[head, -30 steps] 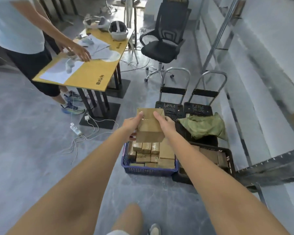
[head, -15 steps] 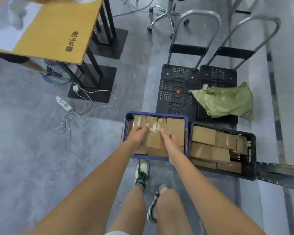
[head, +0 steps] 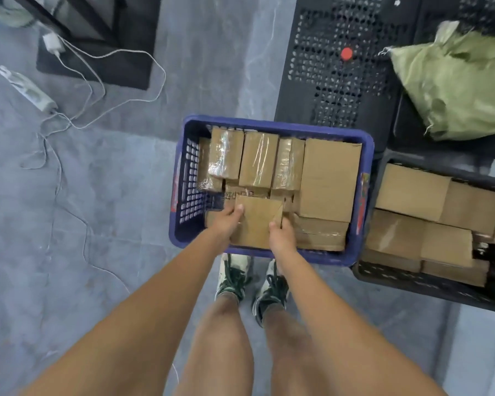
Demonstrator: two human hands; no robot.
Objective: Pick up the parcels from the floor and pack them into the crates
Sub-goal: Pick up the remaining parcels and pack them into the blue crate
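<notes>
A brown cardboard parcel lies at the near side of the blue crate, on top of other parcels. My left hand grips its left edge and my right hand grips its right edge. Several more taped cardboard parcels fill the far part of the blue crate. To the right stands a black crate, also packed with several cardboard parcels.
Two black perforated trolley decks lie behind the crates, with a green sack on the right one. A white power strip and loose cables trail over the grey floor at left, by a black table base. My feet stand just before the blue crate.
Both hands have carried the parcel from chest height down into the blue crate. My view has tilted down and closed in on the crates.
</notes>
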